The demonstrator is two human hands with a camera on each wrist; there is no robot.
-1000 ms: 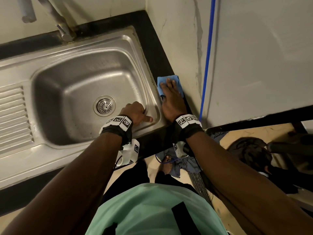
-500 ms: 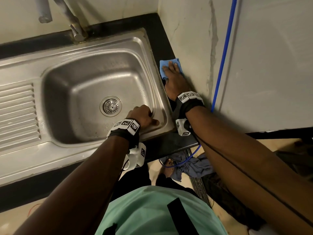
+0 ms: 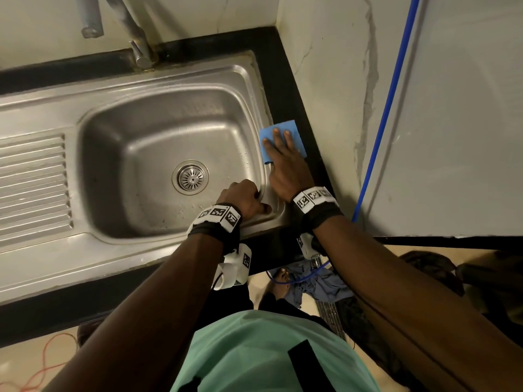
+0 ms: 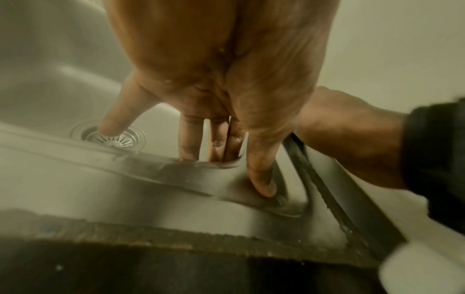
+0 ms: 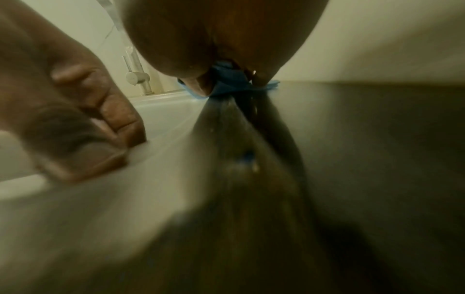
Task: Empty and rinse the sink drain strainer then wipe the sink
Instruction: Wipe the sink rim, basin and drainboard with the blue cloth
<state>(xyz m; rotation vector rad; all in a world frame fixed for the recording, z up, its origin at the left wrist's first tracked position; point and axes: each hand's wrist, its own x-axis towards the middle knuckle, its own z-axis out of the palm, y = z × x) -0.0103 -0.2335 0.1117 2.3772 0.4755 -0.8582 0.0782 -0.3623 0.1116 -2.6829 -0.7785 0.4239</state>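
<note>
Blue cloth (image 3: 283, 142) largely covered by the flat right hand (image 3: 285, 168); only a dark sliver (image 5: 227, 83) showing under the palm in the right wrist view. Near half of that view smeared and dark, table (image 5: 365, 123) surface unreadable. Left hand (image 3: 243, 198) fingertips (image 4: 187, 151) dropped behind the sink (image 3: 158, 89) rim. Drain strainer (image 4: 112, 138) partly blocked by one finger. Tap (image 3: 133, 32) cut off by the top edge. Sink's left end beyond the frame.
</note>
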